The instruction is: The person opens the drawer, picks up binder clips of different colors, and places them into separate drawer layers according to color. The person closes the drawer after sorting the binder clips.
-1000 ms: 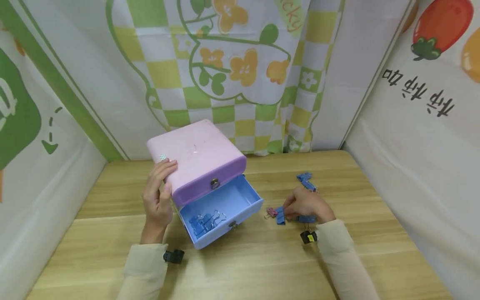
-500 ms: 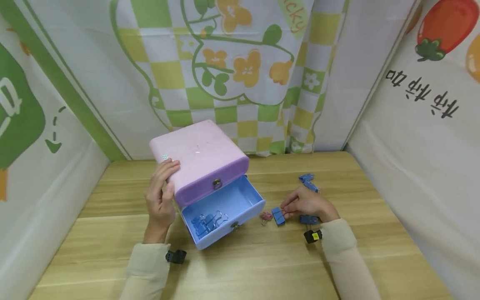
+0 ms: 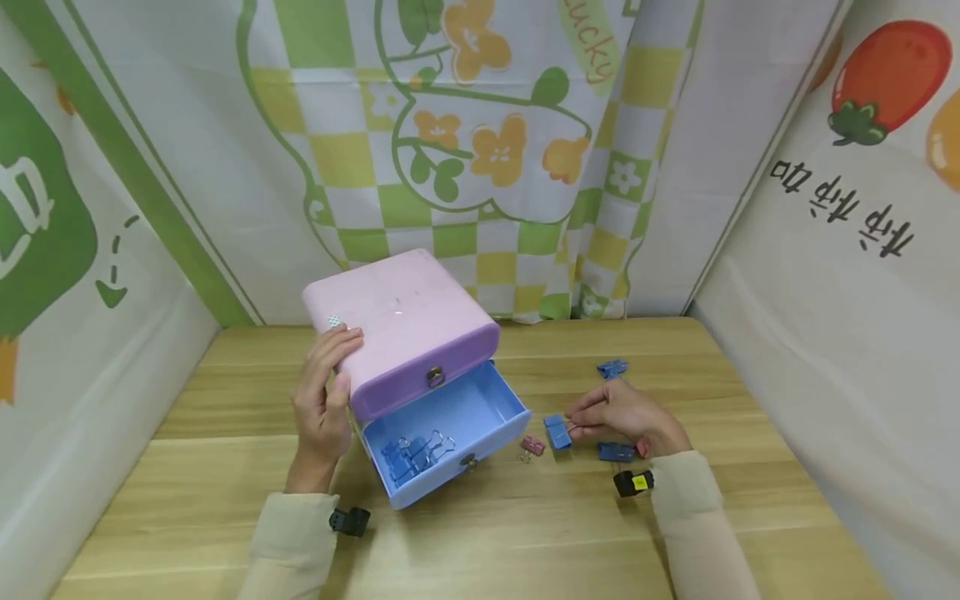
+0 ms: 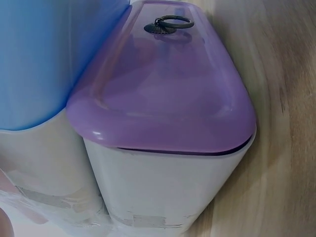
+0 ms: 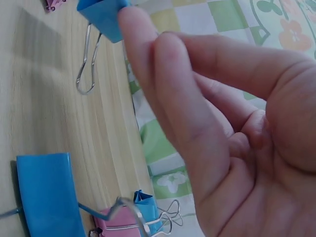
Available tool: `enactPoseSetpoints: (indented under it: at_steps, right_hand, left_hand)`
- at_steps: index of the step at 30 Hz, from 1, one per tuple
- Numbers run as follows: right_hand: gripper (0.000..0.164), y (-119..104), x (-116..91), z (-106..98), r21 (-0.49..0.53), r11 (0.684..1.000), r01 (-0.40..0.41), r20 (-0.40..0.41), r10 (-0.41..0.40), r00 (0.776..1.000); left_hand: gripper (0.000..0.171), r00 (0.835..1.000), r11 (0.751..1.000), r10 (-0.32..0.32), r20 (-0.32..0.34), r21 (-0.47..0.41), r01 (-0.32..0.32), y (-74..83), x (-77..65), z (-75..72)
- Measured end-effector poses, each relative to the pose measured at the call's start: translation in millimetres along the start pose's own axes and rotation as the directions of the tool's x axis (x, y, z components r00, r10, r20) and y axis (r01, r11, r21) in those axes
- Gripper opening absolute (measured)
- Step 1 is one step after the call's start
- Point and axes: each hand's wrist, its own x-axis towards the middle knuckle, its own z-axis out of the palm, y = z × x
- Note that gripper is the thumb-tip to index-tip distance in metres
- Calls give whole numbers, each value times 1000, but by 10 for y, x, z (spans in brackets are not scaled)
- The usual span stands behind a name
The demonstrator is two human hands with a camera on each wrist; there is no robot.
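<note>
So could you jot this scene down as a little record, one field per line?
Left hand: rests on pink box
Right hand: pinches a blue binder clip
Purple drawer: upper, closed
Blue drawer: lower, pulled open, blue clips inside
Wooden table: pink clip near the blue drawer, other clips near the right hand

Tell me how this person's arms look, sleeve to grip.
Left sleeve and right sleeve are plain, pale beige. Left device and right device at the wrists are black, the right with a yellow patch. Left grip and right grip are ungloved.
</note>
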Motion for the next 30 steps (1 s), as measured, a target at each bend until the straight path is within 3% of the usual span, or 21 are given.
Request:
enactPoseSetpoints:
  at_steps: [10,24,30]
  right_hand:
    - [41,64,60,-23,160,986,46,64,-57,996]
    - [41,-55,30,-43,336,937,93,20,-105,994]
    - [45,-106,5,7,327,941,89,-10,-91,996]
  left_hand:
    - [39,1000,1000,6,-2,24,-6,46,-17,-35]
    - [40,1000,1000,16,-13,13,-16,-20,18,-14]
    - [40,1000,1000,21,-18,14,-21,-19,-3,-2]
